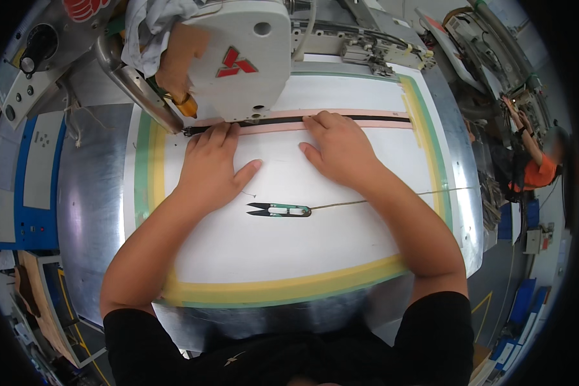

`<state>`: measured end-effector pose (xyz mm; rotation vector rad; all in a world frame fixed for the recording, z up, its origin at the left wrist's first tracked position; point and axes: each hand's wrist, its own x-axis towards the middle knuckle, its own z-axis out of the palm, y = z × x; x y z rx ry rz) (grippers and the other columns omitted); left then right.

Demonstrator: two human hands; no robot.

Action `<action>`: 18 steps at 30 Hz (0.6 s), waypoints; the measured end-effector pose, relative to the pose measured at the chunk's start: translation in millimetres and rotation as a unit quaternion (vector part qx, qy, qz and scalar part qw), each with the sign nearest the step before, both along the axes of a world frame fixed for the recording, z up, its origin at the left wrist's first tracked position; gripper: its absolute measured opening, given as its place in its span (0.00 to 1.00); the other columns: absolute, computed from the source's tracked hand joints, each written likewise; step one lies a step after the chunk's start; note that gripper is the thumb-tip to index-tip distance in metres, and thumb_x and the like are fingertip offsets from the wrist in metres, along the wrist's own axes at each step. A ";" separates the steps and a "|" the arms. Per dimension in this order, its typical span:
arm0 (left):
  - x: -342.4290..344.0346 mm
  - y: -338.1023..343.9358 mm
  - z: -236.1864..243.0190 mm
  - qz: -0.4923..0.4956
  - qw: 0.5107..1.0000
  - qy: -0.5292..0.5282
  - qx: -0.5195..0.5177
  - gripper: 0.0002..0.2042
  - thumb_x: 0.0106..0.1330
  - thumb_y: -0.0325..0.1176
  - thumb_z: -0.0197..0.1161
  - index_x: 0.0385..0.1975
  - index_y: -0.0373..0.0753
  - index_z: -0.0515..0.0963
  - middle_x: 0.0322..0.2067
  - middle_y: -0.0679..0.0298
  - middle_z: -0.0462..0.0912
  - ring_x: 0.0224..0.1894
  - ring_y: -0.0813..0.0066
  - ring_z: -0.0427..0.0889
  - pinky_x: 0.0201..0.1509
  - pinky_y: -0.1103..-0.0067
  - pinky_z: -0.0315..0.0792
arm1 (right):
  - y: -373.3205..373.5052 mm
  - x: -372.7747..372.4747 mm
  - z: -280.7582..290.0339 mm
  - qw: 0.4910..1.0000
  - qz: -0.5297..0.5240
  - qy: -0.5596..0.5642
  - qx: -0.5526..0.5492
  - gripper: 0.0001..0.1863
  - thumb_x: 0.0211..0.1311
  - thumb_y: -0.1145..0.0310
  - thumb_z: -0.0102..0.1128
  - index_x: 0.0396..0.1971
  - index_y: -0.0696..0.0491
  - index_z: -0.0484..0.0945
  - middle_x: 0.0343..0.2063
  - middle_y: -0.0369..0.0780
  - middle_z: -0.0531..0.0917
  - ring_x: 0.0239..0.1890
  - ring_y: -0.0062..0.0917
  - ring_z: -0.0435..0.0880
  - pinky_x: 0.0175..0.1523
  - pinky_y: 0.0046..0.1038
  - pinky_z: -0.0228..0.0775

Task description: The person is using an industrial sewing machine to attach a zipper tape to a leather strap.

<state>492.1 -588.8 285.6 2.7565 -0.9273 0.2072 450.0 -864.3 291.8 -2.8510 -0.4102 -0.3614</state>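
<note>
A long black strip (276,121) with pink edging lies across the white taped work sheet (341,244), passing beneath the white machine head (238,77). My left hand (217,161) rests palm down, fingertips on the strip near its left end, thumb out to the side. My right hand (334,145) touches the strip farther right with bent fingertips, its thumb apart. Below and between my hands lie black thread snips (276,210), tied to a cord (347,203) that runs rightward.
A metal tube (109,64) angles down beside the head. A metal rail assembly (373,51) spans the back. At left are a blue-framed box (32,180) and a black knob (35,55). A co-worker in orange (537,170) is at another machine on the right.
</note>
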 end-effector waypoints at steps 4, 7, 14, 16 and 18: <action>-1.8 -11.7 4.5 -0.010 0.999 -0.031 0.000 0.37 0.69 0.55 0.65 0.68 0.30 0.72 0.64 0.46 0.75 0.66 0.46 0.74 0.74 0.57 0.62 | 7.9 4.2 0.8 1.000 0.018 -0.002 -0.004 0.22 0.67 0.60 0.65 0.53 0.61 0.82 0.47 0.45 0.83 0.56 0.38 0.81 0.62 0.40 0.73; 0.2 -13.6 10.3 0.002 1.000 0.019 0.010 0.36 0.69 0.54 0.67 0.67 0.31 0.72 0.66 0.46 0.74 0.69 0.44 0.71 0.76 0.56 0.59 | 16.6 7.7 -2.2 0.999 0.024 -0.019 -0.011 0.23 0.67 0.59 0.66 0.53 0.61 0.82 0.47 0.45 0.83 0.55 0.38 0.81 0.62 0.40 0.72; -6.0 1.1 3.3 0.020 1.000 -0.004 0.022 0.38 0.68 0.53 0.69 0.70 0.30 0.71 0.69 0.44 0.72 0.70 0.44 0.71 0.76 0.55 0.59 | 32.9 8.5 -10.2 0.998 0.055 -0.018 -0.016 0.25 0.69 0.56 0.64 0.55 0.62 0.82 0.48 0.45 0.83 0.55 0.38 0.82 0.62 0.39 0.71; -5.1 4.5 4.5 0.025 0.999 0.015 0.018 0.38 0.68 0.53 0.69 0.69 0.30 0.71 0.69 0.44 0.72 0.70 0.44 0.71 0.76 0.55 0.59 | 24.9 8.9 -10.5 0.999 0.047 -0.014 -0.019 0.26 0.70 0.55 0.63 0.57 0.61 0.81 0.50 0.45 0.83 0.56 0.37 0.82 0.63 0.39 0.71; -4.5 13.0 3.0 0.026 0.999 0.004 0.018 0.38 0.68 0.53 0.69 0.69 0.30 0.71 0.68 0.44 0.73 0.70 0.44 0.71 0.76 0.55 0.59 | 14.0 4.3 -4.0 0.999 0.030 0.021 -0.015 0.27 0.71 0.55 0.63 0.59 0.61 0.80 0.52 0.44 0.83 0.58 0.37 0.81 0.64 0.40 0.70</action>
